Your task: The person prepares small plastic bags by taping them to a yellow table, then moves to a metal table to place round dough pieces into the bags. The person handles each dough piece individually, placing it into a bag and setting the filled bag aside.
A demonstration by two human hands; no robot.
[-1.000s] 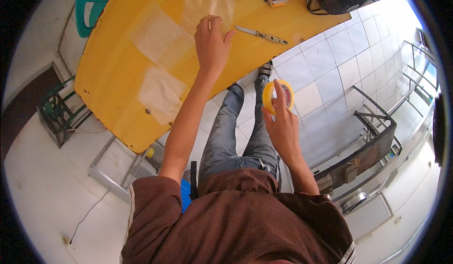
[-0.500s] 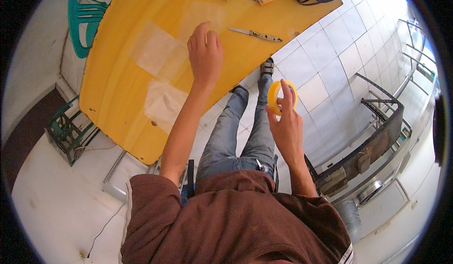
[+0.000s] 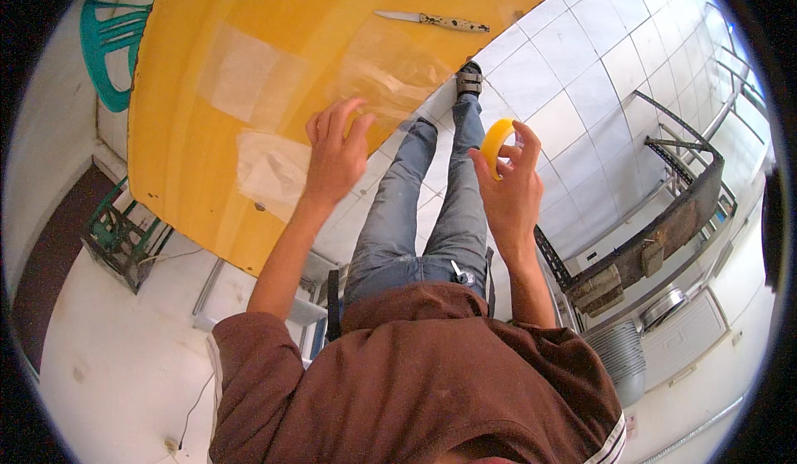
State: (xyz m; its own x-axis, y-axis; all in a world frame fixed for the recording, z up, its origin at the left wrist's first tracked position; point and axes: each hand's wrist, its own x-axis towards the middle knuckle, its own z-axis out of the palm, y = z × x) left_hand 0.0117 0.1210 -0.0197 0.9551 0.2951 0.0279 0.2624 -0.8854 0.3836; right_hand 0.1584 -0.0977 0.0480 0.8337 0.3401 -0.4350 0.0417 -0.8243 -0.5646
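Note:
My right hand [image 3: 513, 186] grips a roll of yellow tape [image 3: 498, 142], its fingers hooked through the ring, off the table's edge. Over the near part of the yellow table [image 3: 187, 182], my left hand [image 3: 336, 153] is held with bent fingers apart and nothing visible in it. Just beyond its fingertips lies a clear plastic sheet [image 3: 390, 61], reaching toward the table's right edge. Two more thin plastic pieces, one cloudy [image 3: 249, 74] and one wrinkled [image 3: 270, 165], lie to the left. A knife [image 3: 452, 23] with a speckled handle rests past the clear sheet, blade pointing left.
A green plastic chair [image 3: 112, 53] stands at the table's left side, with a dark green crate-like stand [image 3: 124, 236] nearer. To my right is a dark metal frame [image 3: 664, 236] on the tiled floor [image 3: 573, 90]. My legs [image 3: 394, 207] are beside the table's slanting edge.
My left hand has drawn back toward me and its fingers have spread. The clear sheet now lies closer to the table's right edge. The tape roll has turned in my right hand.

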